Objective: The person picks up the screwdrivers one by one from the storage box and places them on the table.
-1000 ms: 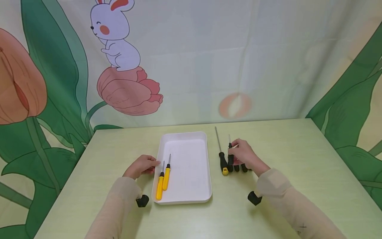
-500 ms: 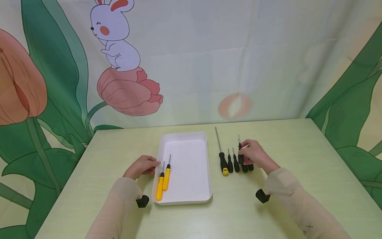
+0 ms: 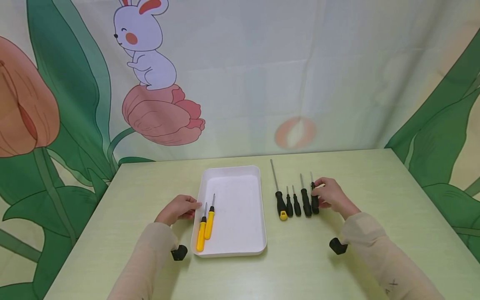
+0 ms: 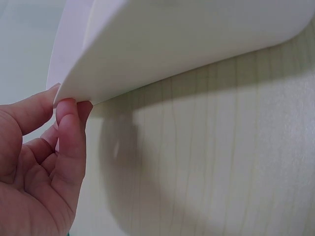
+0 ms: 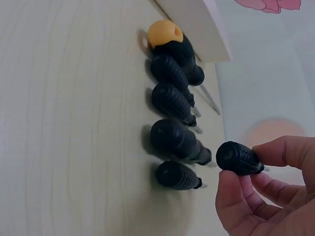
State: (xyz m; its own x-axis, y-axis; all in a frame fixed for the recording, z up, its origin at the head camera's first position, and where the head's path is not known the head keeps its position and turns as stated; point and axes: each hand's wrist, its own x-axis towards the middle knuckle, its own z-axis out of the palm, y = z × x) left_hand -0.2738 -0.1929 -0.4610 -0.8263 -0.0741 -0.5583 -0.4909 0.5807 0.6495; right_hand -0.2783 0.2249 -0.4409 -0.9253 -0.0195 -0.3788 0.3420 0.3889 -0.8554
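Observation:
My left hand (image 3: 180,207) pinches the left rim of a white tray (image 3: 238,208) between thumb and fingers. Two yellow-handled screwdrivers (image 3: 209,225) lie along the tray's left side. In the right wrist view my right hand (image 5: 268,196) holds a small black screwdriver (image 5: 237,158) by its handle, lifted off the table, tip pointing away. Under and beside it black screwdrivers lie in a row: a long one with a yellow end (image 3: 281,206), two small ones (image 3: 296,206), a thicker one (image 3: 306,203) and another small one (image 5: 177,176), mostly covered in the head view.
A pale wood-grain table (image 3: 232,279) carries everything. Behind its far edge hangs a printed curtain (image 3: 240,104) with a rabbit and flowers. The tray's right wall stands close to the long screwdriver. Black wrist-camera housings (image 3: 338,246) stick out below both sleeves.
My right hand has moved right along the row with the black screwdriver, from near the long one to the right end. My left hand and the tray stay in place.

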